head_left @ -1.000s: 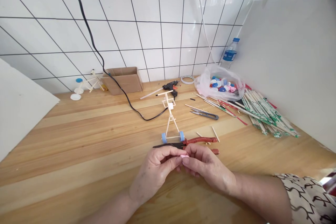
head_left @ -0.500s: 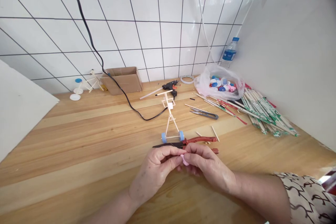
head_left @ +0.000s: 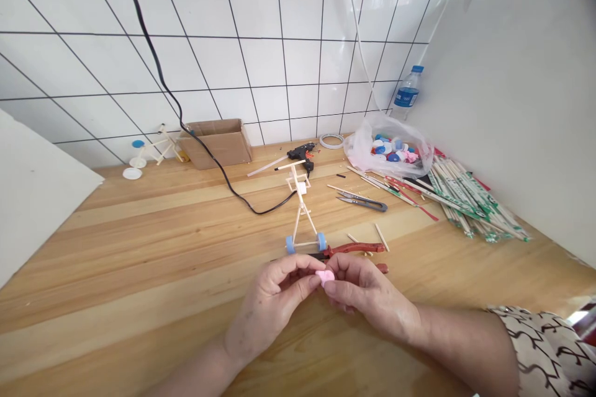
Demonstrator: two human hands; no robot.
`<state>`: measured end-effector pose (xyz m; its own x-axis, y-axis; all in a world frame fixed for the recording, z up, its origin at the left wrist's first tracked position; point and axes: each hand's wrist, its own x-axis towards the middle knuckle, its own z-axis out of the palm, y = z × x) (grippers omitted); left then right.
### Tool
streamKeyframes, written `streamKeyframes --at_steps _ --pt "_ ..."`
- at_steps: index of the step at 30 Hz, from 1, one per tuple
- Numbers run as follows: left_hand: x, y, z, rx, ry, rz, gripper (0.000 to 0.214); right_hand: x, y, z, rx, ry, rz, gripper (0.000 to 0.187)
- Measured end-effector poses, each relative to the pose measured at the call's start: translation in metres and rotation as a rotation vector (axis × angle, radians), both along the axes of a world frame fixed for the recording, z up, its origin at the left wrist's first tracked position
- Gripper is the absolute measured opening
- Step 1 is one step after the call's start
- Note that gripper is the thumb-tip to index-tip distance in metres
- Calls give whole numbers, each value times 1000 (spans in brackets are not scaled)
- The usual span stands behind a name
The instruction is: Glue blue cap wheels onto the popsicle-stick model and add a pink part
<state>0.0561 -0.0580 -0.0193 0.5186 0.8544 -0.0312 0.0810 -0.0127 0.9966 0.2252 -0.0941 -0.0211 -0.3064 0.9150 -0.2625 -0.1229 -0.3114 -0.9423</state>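
A small pink piece (head_left: pixel 326 276), perhaps soft clay or a shaped cap, is pinched between the fingertips of both hands. My left hand (head_left: pixel 277 294) grips its left side with thumb and forefinger, and my right hand (head_left: pixel 367 291) grips the right side. Just beyond the fingers lie red-handled pliers (head_left: pixel 356 248), their jaws partly hidden behind my left hand. Behind the pliers stands a small wooden-stick tricycle frame (head_left: pixel 300 208) with blue bottle caps (head_left: pixel 321 241) as wheels.
A black glue gun (head_left: pixel 302 152), tape roll (head_left: pixel 331 141) and cardboard box (head_left: pixel 216 147) are at the back. Thread snips (head_left: pixel 362 200) lie right of the frame. Farther right are a plastic bag of caps (head_left: pixel 388 152), a water bottle (head_left: pixel 407 93) and wrapped chopsticks (head_left: pixel 470 198). A black cable (head_left: pixel 223 173) crosses the left.
The pink piece has been turned between my fingertips and more of its top shows. Both hands stay in nearly the same place.
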Motion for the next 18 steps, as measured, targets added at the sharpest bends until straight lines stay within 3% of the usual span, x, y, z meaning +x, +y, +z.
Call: streamKeyframes --at_steps 6,18 --pt "1 -3 5 146 65 -4 10 -1 -2 2 55 -16 4 31" --pt "0 -2 5 7 4 -42 9 -2 -4 2 53 33 21 31"
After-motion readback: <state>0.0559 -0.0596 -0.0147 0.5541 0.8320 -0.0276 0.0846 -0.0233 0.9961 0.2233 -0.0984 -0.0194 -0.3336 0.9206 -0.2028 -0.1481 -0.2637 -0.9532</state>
